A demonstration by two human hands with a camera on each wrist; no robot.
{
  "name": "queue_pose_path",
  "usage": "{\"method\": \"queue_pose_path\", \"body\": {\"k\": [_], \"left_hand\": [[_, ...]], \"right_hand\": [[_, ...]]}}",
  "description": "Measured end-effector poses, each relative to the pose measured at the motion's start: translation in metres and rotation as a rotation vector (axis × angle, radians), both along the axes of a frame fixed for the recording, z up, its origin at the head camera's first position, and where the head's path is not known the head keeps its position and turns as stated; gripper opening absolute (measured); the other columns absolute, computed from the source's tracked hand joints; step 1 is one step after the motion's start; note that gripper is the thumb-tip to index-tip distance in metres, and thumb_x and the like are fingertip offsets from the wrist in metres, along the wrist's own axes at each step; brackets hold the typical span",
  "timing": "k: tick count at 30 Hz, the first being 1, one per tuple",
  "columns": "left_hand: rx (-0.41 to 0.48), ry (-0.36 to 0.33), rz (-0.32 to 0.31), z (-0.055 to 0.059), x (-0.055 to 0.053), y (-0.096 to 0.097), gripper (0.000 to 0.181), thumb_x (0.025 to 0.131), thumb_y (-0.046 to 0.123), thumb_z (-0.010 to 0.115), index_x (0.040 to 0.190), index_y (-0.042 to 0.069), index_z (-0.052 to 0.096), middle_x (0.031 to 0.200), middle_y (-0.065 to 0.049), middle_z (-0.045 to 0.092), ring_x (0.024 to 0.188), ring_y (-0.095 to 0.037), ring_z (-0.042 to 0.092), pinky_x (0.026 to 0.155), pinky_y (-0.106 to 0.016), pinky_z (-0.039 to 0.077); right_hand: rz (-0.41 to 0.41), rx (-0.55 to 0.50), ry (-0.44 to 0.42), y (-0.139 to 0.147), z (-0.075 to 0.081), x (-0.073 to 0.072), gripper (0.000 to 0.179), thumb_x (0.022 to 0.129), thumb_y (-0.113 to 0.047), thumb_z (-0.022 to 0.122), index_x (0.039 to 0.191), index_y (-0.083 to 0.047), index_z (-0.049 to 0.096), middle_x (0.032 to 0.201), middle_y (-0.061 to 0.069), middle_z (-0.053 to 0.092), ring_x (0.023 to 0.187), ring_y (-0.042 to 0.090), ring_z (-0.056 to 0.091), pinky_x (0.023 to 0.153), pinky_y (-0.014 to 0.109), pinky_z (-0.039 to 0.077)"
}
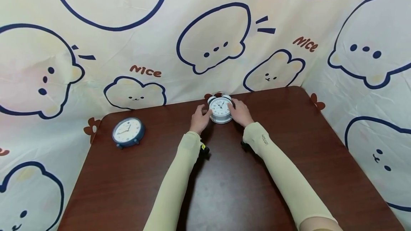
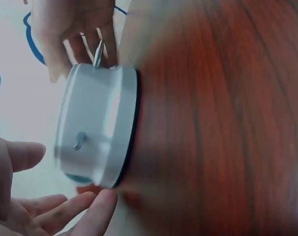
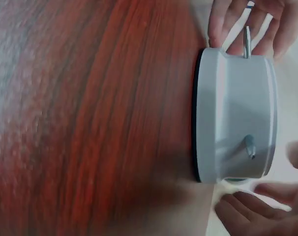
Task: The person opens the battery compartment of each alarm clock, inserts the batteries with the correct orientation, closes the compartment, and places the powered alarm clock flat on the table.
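Observation:
A white twin-bell alarm clock (image 1: 220, 109) lies on its back near the table's far edge, its face up and bells toward the wall. My left hand (image 1: 199, 119) is at its left side and my right hand (image 1: 241, 112) at its right. In the left wrist view, the left fingertips are right at the lower corner of the clock's body (image 2: 97, 113), with the thumb apart from it. The right wrist view shows the right fingers (image 3: 247, 211) extended close beside the bell end. Two thin metal legs stick out of the casing.
A blue round alarm clock (image 1: 128, 131) with a white face lies at the left of the dark brown wooden table (image 1: 224, 188). Cream cloth (image 1: 144, 45) printed with cartoon bears hangs behind the table and along its sides.

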State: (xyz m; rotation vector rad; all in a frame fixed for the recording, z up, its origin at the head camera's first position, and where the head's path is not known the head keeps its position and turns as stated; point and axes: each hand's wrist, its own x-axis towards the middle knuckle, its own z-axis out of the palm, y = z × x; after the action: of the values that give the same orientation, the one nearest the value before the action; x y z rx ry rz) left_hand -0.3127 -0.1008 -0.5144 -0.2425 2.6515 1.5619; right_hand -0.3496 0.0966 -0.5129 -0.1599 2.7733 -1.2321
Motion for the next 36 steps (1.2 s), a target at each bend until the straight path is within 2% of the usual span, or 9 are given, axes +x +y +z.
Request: {"method": "queue_pose_path", "body": {"k": [5,8,11,16,21,25,30,33,36], "left_hand": [[-0.224,0.139,0.019,0.012,0.001,-0.022,0.054,0.106,0.036,0.057,0.154,0.013,0.046,0.144,-0.011,0.061,0.127,-0.034,0.06,0.108,-0.053,0.046],[-0.284,0.2,0.021,0.023,0.002,-0.045,0.054,0.105,0.035,0.057,0.153,0.011,0.048,0.145,-0.012,0.061,0.128,-0.036,0.06,0.108,-0.055,0.046],[-0.326,0.228,0.032,0.031,0.006,-0.073,0.053,0.105,0.033,0.057,0.153,0.01,0.048,0.145,-0.013,0.061,0.129,-0.038,0.058,0.107,-0.057,0.046],[-0.433,0.241,0.102,0.037,0.012,-0.134,0.053,0.105,0.031,0.057,0.152,0.009,0.049,0.146,-0.017,0.059,0.131,-0.043,0.054,0.104,-0.063,0.046],[-0.558,0.158,0.15,0.033,0.032,-0.211,0.062,0.103,0.035,0.059,0.153,0.003,0.044,0.149,-0.027,0.05,0.135,-0.051,0.045,0.109,-0.066,0.04],[-0.59,-0.017,0.173,0.03,0.049,-0.256,0.09,0.095,0.054,0.066,0.161,0.004,0.029,0.157,-0.032,0.035,0.136,-0.056,0.035,0.11,-0.073,0.033],[-0.574,-0.171,0.161,0.021,0.06,-0.277,0.122,0.08,0.071,0.075,0.167,0.012,0.012,0.166,-0.033,0.014,0.144,-0.06,0.022,0.109,-0.081,0.026],[-0.574,-0.21,0.174,0.017,0.063,-0.28,0.124,0.079,0.066,0.079,0.167,0.013,0.009,0.168,-0.034,0.007,0.145,-0.063,0.017,0.109,-0.082,0.024],[-0.579,-0.234,0.205,0.016,0.064,-0.28,0.12,0.082,0.058,0.078,0.167,0.011,0.007,0.165,-0.037,0.008,0.142,-0.064,0.019,0.108,-0.08,0.027]], "right_hand": [[-0.026,-0.032,0.146,-0.011,0.012,0.006,0.062,0.11,-0.038,0.047,0.163,-0.01,0.032,0.161,0.02,0.036,0.147,0.039,0.04,0.12,0.055,0.034],[0.001,-0.034,0.169,-0.022,0.021,0.006,0.065,0.108,-0.043,0.048,0.164,-0.016,0.029,0.163,0.017,0.035,0.148,0.037,0.039,0.12,0.055,0.035],[0.046,-0.028,0.178,-0.037,0.028,0.007,0.066,0.108,-0.049,0.045,0.165,-0.02,0.028,0.166,0.015,0.033,0.15,0.036,0.038,0.121,0.055,0.034],[0.137,-0.056,0.197,-0.066,0.034,0.009,0.07,0.108,-0.057,0.041,0.165,-0.02,0.027,0.168,0.012,0.031,0.152,0.035,0.036,0.122,0.052,0.033],[0.24,-0.089,0.174,-0.1,0.034,0.015,0.078,0.105,-0.062,0.043,0.167,-0.019,0.022,0.171,0.007,0.026,0.155,0.03,0.032,0.125,0.048,0.03],[0.294,-0.062,0.152,-0.13,0.031,0.021,0.082,0.103,-0.066,0.046,0.167,-0.02,0.022,0.172,0.004,0.025,0.158,0.026,0.025,0.127,0.045,0.025],[0.378,-0.016,0.136,-0.164,0.022,0.031,0.083,0.101,-0.067,0.048,0.166,-0.021,0.024,0.171,0.003,0.028,0.157,0.024,0.028,0.126,0.044,0.028],[0.431,-0.012,0.108,-0.182,0.016,0.039,0.083,0.101,-0.067,0.049,0.167,-0.024,0.022,0.17,0.003,0.029,0.156,0.024,0.029,0.125,0.044,0.03],[0.478,-0.008,0.068,-0.196,0.009,0.047,0.083,0.1,-0.068,0.05,0.167,-0.028,0.021,0.171,0.005,0.028,0.157,0.024,0.028,0.125,0.046,0.03]]}}
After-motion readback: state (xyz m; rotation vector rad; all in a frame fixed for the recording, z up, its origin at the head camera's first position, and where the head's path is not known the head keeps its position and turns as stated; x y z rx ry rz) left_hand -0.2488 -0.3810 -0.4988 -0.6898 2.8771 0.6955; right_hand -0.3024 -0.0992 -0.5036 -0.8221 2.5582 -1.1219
